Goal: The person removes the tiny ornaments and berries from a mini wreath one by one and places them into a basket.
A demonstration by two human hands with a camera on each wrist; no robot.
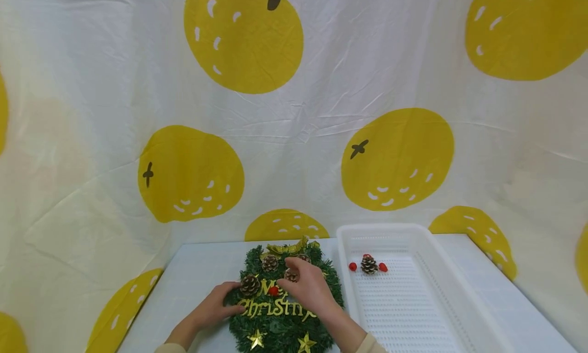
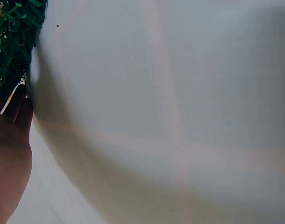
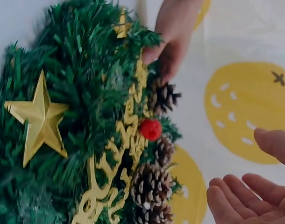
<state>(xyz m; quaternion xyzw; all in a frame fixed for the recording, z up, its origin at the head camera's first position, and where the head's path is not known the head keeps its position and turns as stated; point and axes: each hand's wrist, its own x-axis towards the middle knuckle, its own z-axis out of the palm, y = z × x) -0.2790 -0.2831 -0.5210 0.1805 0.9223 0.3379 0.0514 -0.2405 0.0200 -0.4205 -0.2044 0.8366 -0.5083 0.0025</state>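
A green Christmas wreath (image 1: 285,325) with gold "Merry Christmas" lettering (image 1: 268,307) lies on the table. My left hand (image 1: 213,307) holds its left edge, thumb by the lettering and fingers beside a pine cone (image 1: 250,285). In the left wrist view, fingers (image 2: 22,112) reach the wreath's edge from the table side. Over the upper middle hovers my right hand (image 1: 309,286), thumb and fingers apart with nothing between them in the right wrist view. A red berry (image 1: 273,291) sits on the lettering, just left of the right thumb. Gold stars (image 1: 256,338) decorate the lower part.
A white plastic basket (image 1: 441,271) stands right of the wreath. Inside it are a pine cone (image 1: 369,265) and several red berries (image 1: 383,267). More pine cones (image 1: 270,263) and a gold bow (image 1: 287,249) top the wreath. Behind the table hangs a fruit-printed cloth (image 1: 317,139).
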